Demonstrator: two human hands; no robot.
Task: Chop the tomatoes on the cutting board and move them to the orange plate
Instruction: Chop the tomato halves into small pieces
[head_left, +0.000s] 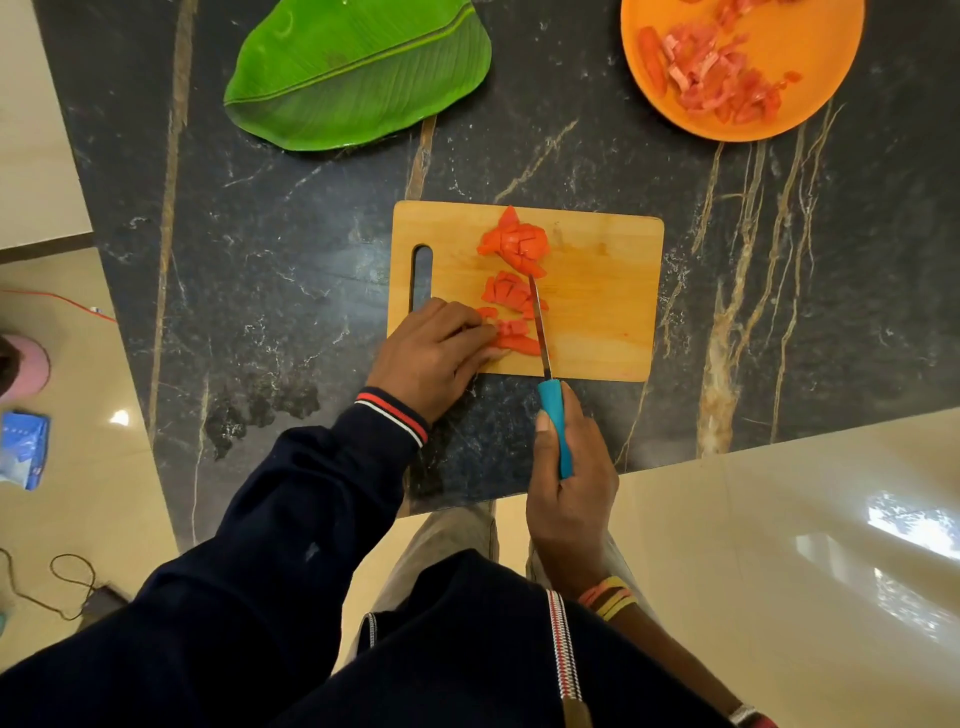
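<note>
The tomatoes (514, 283) lie in cut clumps down the middle of the board (602, 317), with more pieces already on the plate (815, 98) across the table (311, 234). The right hand (571, 488) has its grip wrapped round the knife (555, 415), and the left hand (431, 353) has its grip curled down on the nearest pieces. They look soft, wet and slippery, so I'd scoop them between blade and palm, not squeeze.

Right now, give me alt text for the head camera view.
A person's right hand grips a teal-handled knife, its blade against tomato pieces that the left hand holds on a wooden cutting board. Chopped tomato lies on an orange plate at upper right; a green leaf, upper left.
</note>
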